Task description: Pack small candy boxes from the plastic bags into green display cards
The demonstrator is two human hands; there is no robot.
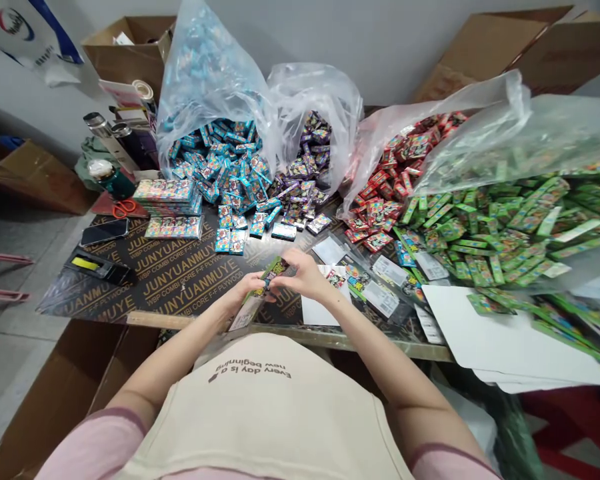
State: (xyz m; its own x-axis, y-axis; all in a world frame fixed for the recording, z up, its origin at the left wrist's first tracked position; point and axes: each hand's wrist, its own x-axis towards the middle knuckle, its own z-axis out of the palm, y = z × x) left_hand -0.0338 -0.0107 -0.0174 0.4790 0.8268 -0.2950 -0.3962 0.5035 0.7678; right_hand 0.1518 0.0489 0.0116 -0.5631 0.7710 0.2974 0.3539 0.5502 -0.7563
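Observation:
Both my hands meet over the near edge of the dark plywood table (pixel 180 273). My left hand (pixel 247 288) and my right hand (pixel 300 272) are closed on a long clear packet (pixel 265 283) that holds small colourful boxes, a green one showing at its top. The packet's lower end points toward my apron. Flat printed packets (pixel 375 283) lie just right of my right hand.
Four plastic bags spill small boxes: blue (pixel 225 167), purple (pixel 305 173), red (pixel 390 193), green (pixel 505 227). A stack of filled packets (pixel 170 207), scissors (pixel 125 208), a phone (pixel 104 231), bottles (pixel 105 133) sit left. White sheets (pixel 510 340) lie right. Cardboard boxes stand around.

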